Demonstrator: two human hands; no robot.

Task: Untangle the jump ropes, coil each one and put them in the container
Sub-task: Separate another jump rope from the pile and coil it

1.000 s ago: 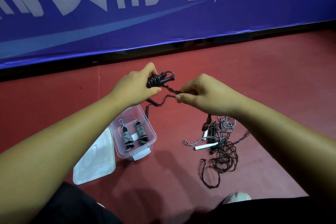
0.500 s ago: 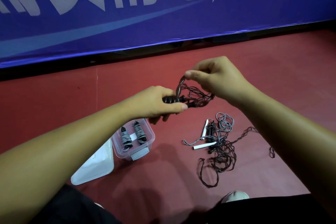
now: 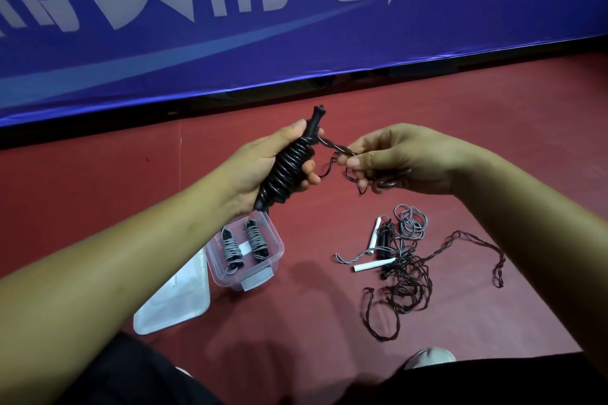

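My left hand [image 3: 263, 164] grips a black jump rope bundle [image 3: 289, 164], its cord wound in tight turns round the handles, held upright above the floor. My right hand [image 3: 398, 158] pinches the loose twisted end of that cord [image 3: 335, 149] just right of the bundle, with a few loops hanging below its fingers. Below my left hand stands a clear plastic container [image 3: 245, 273] holding two coiled grey ropes [image 3: 241, 246]. On the floor to the right lies a tangle of dark and grey ropes [image 3: 404, 270] with white handles [image 3: 373, 265].
The container's clear lid [image 3: 177, 302] lies flat on the red floor left of the container. A blue banner wall [image 3: 296, 26] runs along the back. My shoe tip [image 3: 431, 357] shows at the bottom right, near the tangle.
My left hand has turned the bundle from lying level to upright and lifted it. My right hand has dropped from above the bundle to its right side, pulling the cord end sideways.
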